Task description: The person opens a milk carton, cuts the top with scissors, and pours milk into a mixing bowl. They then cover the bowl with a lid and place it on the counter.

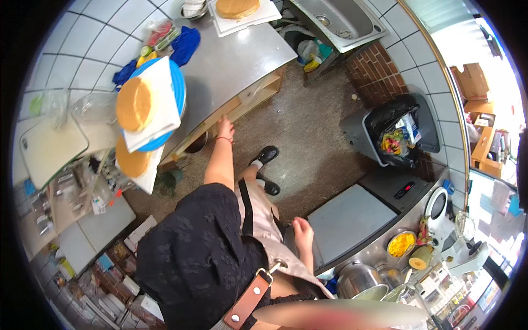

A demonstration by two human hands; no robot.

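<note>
My left hand (225,130) reaches forward at the front edge of the steel worktable (245,52), its fingers apart and nothing visible in them. Closed loosely, my right hand (303,233) hangs beside my apron (256,212), near a grey flat-topped unit (352,223); I see nothing in its fingers. Left of my left hand, a round golden sponge cake (134,103) rests on a white board (166,91) over a blue round tray (177,82). A second sponge cake (131,159) lies partly hidden below it. Another cake (236,6) sits on a white board (250,22) at the table's far end.
A blue cloth (186,45) lies on the table. At the far right are a steel sink (357,30) and a lidded bin (363,132) lined with a black bag. The right counter bears a bowl of yellow fruit pieces (401,243) and a steel pot (357,280).
</note>
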